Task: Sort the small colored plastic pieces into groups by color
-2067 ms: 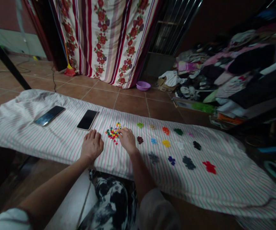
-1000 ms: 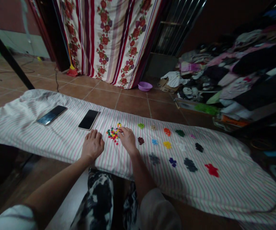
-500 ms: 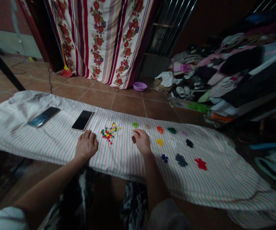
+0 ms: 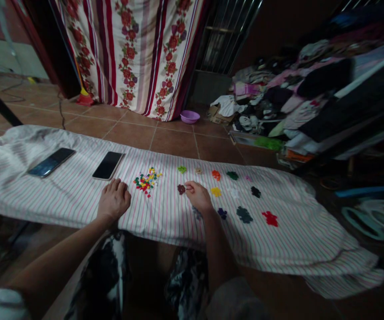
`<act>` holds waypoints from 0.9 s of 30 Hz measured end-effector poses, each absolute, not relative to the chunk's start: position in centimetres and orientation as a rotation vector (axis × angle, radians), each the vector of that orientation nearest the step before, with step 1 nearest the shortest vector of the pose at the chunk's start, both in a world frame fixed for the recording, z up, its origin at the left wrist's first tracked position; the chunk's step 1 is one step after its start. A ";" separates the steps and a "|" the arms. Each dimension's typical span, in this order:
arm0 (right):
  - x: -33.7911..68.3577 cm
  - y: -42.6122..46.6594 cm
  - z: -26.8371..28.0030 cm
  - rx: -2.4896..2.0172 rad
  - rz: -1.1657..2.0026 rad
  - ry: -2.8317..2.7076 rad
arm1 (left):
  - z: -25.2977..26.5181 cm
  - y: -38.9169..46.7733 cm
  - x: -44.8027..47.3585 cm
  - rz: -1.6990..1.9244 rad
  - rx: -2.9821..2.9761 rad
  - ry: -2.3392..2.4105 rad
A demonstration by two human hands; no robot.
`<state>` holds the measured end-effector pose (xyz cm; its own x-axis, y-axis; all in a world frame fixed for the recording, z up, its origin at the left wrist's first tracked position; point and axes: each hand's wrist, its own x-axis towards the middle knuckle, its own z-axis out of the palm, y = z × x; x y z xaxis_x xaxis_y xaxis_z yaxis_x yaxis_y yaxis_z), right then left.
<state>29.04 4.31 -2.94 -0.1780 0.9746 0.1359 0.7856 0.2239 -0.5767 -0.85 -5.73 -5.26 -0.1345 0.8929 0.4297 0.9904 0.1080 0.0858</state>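
Note:
My left hand (image 4: 114,199) lies flat on the striped cloth, palm down, just in front of a phone (image 4: 107,166). To its right is a mixed heap of small coloured pieces (image 4: 147,181). My right hand (image 4: 199,197) is held in a pinch beside a small brown pile (image 4: 181,190); whatever its fingertips hold is too small to make out. Past that hand lie sorted piles: light green (image 4: 182,169), beige (image 4: 198,170), orange (image 4: 216,174), yellow (image 4: 216,192) and white (image 4: 234,192). A greyish pile (image 4: 196,213) is partly behind my right wrist.
Further piles are dark green (image 4: 232,175), black (image 4: 255,192), purple (image 4: 222,213), dark grey (image 4: 244,214) and red (image 4: 270,218). A second phone (image 4: 52,162) lies at the left. Beyond the cloth (image 4: 165,222) stand a purple basin (image 4: 190,117) and heaped clothes (image 4: 285,93).
My right hand has shifted right relative to the brown pile, which now shows more fully. My left hand stays in place on the cloth. The whole view has swung slightly.

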 end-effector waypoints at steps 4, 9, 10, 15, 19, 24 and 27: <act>28.8 4.0 -2.7 -1.634 0.526 -2.082 | -5.2 -5.7 -0.8 -0.510 -1.856 -2.121; 28.6 3.8 -2.3 -1.627 0.587 -2.145 | -5.3 -5.8 -0.9 -0.509 -1.851 -2.098; 28.6 3.8 -2.3 -1.622 0.592 -2.138 | -5.3 -5.7 -0.9 -0.511 -1.851 -2.093; 29.0 4.0 -2.6 -1.631 0.546 -2.062 | -5.3 -5.6 -0.9 -0.513 -1.861 -2.104; 29.2 4.1 -2.7 -1.644 0.586 -2.042 | -5.3 -5.7 -0.9 -0.527 -1.859 -2.125; 29.2 4.2 -2.9 -1.641 0.699 -2.003 | -5.3 -5.7 -1.0 -0.520 -1.856 -2.125; 29.1 4.4 -3.2 -1.633 0.767 -1.969 | -5.4 -5.7 -0.9 -0.520 -1.854 -2.120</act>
